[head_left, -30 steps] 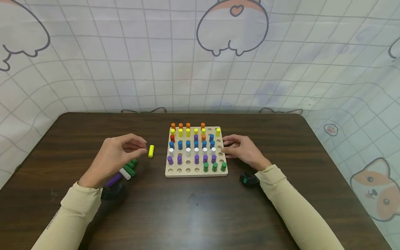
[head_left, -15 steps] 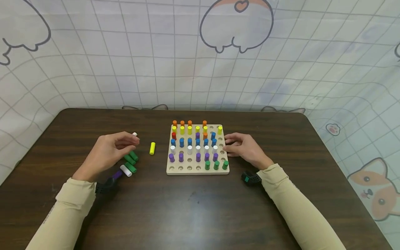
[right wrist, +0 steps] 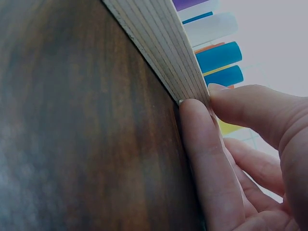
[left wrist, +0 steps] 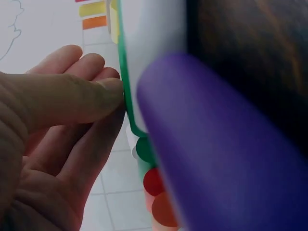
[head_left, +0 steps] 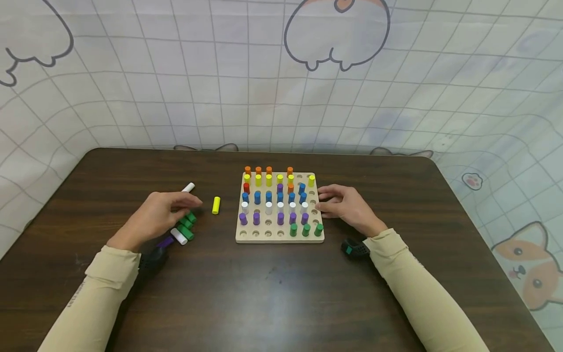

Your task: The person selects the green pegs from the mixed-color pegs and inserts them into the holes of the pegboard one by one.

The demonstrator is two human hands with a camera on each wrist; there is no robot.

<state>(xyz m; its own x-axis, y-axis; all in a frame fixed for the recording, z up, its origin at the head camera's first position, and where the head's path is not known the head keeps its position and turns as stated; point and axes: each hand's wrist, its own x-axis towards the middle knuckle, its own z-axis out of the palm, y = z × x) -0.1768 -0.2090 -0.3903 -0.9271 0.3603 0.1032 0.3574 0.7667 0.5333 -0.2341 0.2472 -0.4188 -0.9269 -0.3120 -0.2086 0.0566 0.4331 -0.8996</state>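
Square pale wooden pegboard [head_left: 259, 240] with upright coloured cylindrical pegs [head_left: 269, 208] lay near the far edge of the dark-brown wood-grain table [head_left: 272, 313], its right side pinched by the right hand's [head_left: 346, 208] fingers. Toward the table's left edge, the left hand's [head_left: 154, 215] loosely bent fingers, apparently empty, hovered beside loose green cylindrical pegs [head_left: 185, 232].

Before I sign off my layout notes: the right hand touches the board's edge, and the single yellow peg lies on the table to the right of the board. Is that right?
Not quite: the single yellow peg lies to the left of the board, as the head view shows. The right hand does touch the board's edge.
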